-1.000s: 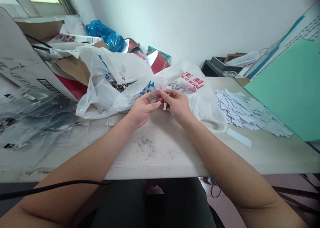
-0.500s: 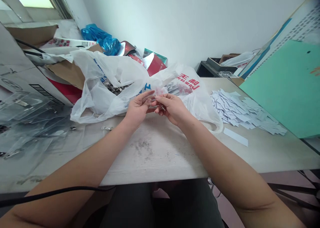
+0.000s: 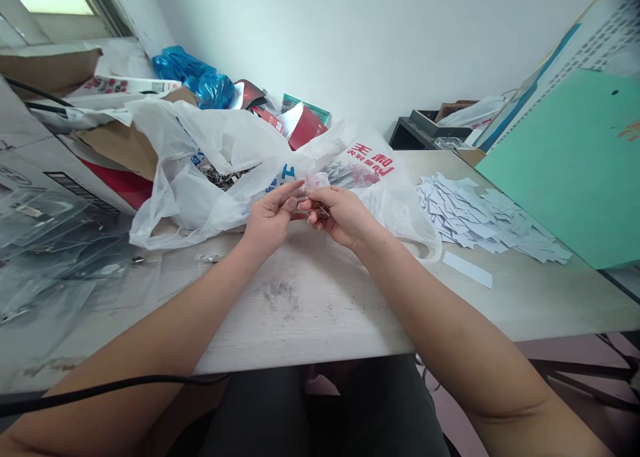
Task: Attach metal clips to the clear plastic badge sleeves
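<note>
Two hands: left hand (image 3: 273, 222) half open, fingertips on one small clear plastic sleeve (image 3: 314, 182); right hand (image 3: 343, 218) curled, pinching it. One white carrier bag (image 3: 215, 143) sits just behind at 12 o'clock; scuffed tabletop (image 3: 300, 317) runs to the front edge at 6 o'clock.

Red print on the white plastic bag (image 3: 200, 177), far centre: Chinese characters (image 3: 371, 161), upside down to me; I read 王 and 和.
Blue print, same bag: 工 (image 3: 288, 172), partly folded.
Carton (image 3: 30, 157), far left: barcode (image 3: 75, 200), digits unreadable.
</note>
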A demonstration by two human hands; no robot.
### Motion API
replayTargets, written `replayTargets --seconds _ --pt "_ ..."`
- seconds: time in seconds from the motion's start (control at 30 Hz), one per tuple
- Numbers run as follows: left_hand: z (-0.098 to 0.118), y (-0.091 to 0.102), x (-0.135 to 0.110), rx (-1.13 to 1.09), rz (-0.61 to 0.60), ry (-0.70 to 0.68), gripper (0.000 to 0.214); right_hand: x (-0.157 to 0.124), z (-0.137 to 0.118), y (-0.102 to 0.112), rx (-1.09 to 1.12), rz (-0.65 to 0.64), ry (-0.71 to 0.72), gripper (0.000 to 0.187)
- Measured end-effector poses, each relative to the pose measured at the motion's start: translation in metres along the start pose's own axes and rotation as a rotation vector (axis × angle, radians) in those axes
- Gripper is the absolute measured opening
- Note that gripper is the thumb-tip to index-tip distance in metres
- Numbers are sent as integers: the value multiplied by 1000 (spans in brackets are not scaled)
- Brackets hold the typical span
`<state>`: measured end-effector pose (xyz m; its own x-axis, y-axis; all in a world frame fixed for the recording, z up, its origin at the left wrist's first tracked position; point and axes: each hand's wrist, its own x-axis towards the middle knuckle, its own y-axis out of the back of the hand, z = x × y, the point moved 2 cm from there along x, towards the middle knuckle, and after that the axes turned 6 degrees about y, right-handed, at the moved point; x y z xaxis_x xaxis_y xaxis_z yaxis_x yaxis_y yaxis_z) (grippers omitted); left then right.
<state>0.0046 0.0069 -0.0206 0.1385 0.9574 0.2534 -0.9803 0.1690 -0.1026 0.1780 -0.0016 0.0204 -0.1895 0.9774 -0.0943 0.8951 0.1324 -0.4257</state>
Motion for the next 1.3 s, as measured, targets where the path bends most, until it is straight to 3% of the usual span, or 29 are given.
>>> replayTargets --seconds 0.2,0.4,0.7,1.03,1.2,1.3 --pt "-1 3 -1 138 -22 -62 54 -2 -4 -1 14 -68 23 21" --pt "2 7 -3 280 -9 -128 67 -5 -7 -1 5 -69 16 27" --pt "8 7 -7 420 -50 -177 62 -3 -3 1 -34 -43 -12 28" --pt "5 5 -9 527 -98 -197 67 -3 0 3 16 11 98 61" --pt "11 4 -11 585 -99 -197 76 -1 2 5 -72 1 83 61" --pt "8 5 -11 634 -68 -207 72 -1 2 5 -86 16 80 61"
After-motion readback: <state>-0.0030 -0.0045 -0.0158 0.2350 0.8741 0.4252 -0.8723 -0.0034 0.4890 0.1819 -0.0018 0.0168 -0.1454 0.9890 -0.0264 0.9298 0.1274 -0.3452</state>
